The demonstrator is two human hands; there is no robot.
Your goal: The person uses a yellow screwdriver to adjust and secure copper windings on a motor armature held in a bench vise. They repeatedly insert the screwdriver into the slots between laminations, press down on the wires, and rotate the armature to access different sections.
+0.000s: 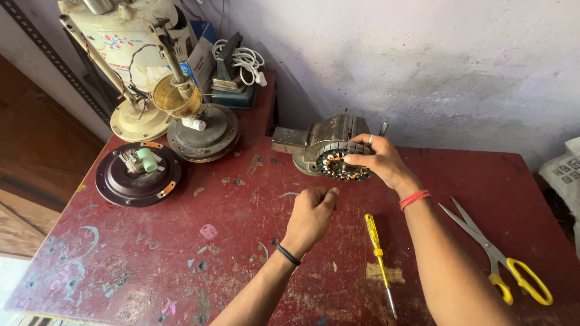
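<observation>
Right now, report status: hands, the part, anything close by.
Right hand grips round stator at bench vise. Left hand fisted, empty, on red table. Yellow screwdriver and scissors nearby.

The right hand (382, 162) grips a round wound stator (342, 164) against the bench vise (320, 142); the left hand (310, 216) hovers fisted.

Round copper-wound motor stator (342, 164): far edge hidden by the right hand (380, 160). Grey metal bench vise (320, 140): jaws hidden behind the stator. Yellow-handled steel scissors (501, 256): nothing hidden. Cream ceiling-fan housing (118, 30) and white patterned cloth (565, 172): cut off by frame edges.
</observation>
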